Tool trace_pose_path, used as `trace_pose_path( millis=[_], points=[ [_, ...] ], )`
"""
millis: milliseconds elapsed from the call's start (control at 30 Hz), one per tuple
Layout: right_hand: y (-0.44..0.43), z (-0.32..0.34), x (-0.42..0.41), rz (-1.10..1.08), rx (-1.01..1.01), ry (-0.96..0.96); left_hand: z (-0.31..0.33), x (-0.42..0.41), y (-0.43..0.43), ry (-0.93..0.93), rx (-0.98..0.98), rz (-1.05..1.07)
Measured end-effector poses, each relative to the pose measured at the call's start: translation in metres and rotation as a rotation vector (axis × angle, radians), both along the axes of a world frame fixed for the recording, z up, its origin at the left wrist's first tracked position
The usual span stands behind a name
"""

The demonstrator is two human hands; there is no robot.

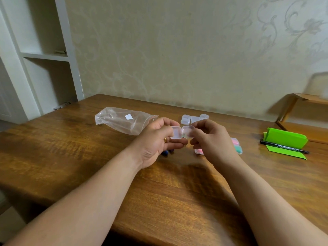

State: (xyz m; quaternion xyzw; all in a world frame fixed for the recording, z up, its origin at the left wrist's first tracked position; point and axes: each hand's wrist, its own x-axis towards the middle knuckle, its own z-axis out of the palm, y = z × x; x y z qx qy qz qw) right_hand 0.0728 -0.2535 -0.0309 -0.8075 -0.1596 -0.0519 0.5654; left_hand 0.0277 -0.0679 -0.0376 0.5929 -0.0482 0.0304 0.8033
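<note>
- Holding the small clear hinged box (182,132) just above the bench (71,148), near its middle, we have it spread open, its two shallow halves side by side and joined at a middle hinge.
- Our left hand (156,139) pinches the left half, with its fingers (177,142) curled beneath it. Our right hand (211,139) grips the right half the same way, so both hands are clasped on the box.
- We judge the step in hand to be opening the box ready for filling. Both halves look empty, though the frosted plastic makes that hard to confirm.
- The next move likely calls for one hand to let go and fetch something small while the other keeps the open half level. The thin hinge could twist, so a light, steady pinch would suit it.
- The box is translucent, rigid plastic, square with rounded corners and smooth, slightly milky walls.
- More clear boxes (194,118) of the same shape sit in a cluster behind our hands.
- A pink-filled box (234,141) and a green-filled box (238,149) sit just beside our right hand.
- A crinkled, glossy zip bag (122,119) with a small white label lies slack to the left.
- Folded green paper (285,137), matte with sharp creases, stands to the right with a black marker pen (284,147) in front of it.
- The bench is polished wood with a strong, wavy grain.
</note>
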Motion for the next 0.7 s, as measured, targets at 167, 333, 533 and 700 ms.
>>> trace_pose_path(
  millis=[167, 333, 533, 700],
  points=[
    [0.000, 0.001, 0.002, 0.027, 0.054, -0.138, -0.004, -0.002, -0.006, 0.075, 0.084, -0.210],
    [0.011, 0.011, 0.002, 0.119, -0.078, -0.208, -0.002, -0.006, -0.006, 0.110, 0.115, -0.274],
    [0.035, 0.044, 0.015, 0.220, -0.201, -0.215, 0.003, 0.001, 0.006, 0.092, -0.066, -0.073],
    [0.046, 0.041, 0.026, 0.047, -0.089, -0.214, 0.008, 0.006, 0.028, 0.130, -0.414, 0.079]
  ],
)
